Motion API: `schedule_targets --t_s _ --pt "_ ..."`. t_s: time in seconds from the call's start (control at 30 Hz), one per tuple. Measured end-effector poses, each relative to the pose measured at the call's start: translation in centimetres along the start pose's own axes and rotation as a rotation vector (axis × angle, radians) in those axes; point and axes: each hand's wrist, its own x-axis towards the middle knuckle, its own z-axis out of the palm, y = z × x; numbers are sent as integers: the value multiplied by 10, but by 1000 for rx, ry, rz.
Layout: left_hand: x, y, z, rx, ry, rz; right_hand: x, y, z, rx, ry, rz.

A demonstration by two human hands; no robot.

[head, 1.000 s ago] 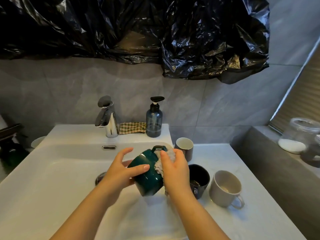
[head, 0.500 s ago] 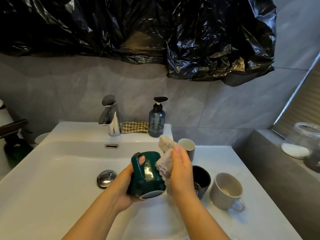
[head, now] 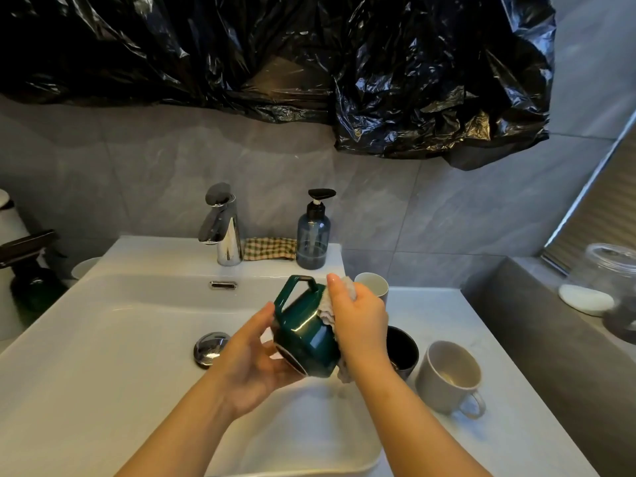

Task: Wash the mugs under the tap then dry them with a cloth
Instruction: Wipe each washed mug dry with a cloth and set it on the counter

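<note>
Green glaze turns under my fingers: my left hand (head: pixel 251 366) cradles the green mug (head: pixel 306 335) from below with the thumb on its side, over the right end of the sink (head: pixel 103 339). Half a second ago its handle pointed left. Now I have rolled it so the handle sticks up and away from me, and a fresh face meets the cloth (head: pixel 327 311). My right hand (head: pixel 358 315) bunches the cloth and presses it to the mug's right side. I judge I am drying the outside all round. The mug is dark and glossy, with a boxy handle. A pale ring shows at its lower end, rim or base, I cannot tell. On the worktop (head: pixel 516 425) beyond my right wrist stand a black mug (head: pixel 404 349) and a beige mug (head: pixel 447 376), probably awaiting their turn. Farther back, the tap (head: pixel 223 228) shows no water.
</note>
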Motion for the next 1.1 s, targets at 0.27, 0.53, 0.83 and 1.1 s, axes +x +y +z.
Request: schedule_targets --t_s 0.27,0.53,0.83,1.1 --pt "5 -8 -10 75 46 95 -14 2 4 3 -58 22" --pt "5 -3 -39 129 190 15 -41 22 22 121 -545 195" --pt "12 -11 -54 108 235 1 -32 41 31 -379 -951 -110" --pt "14 -9 -57 89 213 -49 -27 46 28 -301 -663 -214"
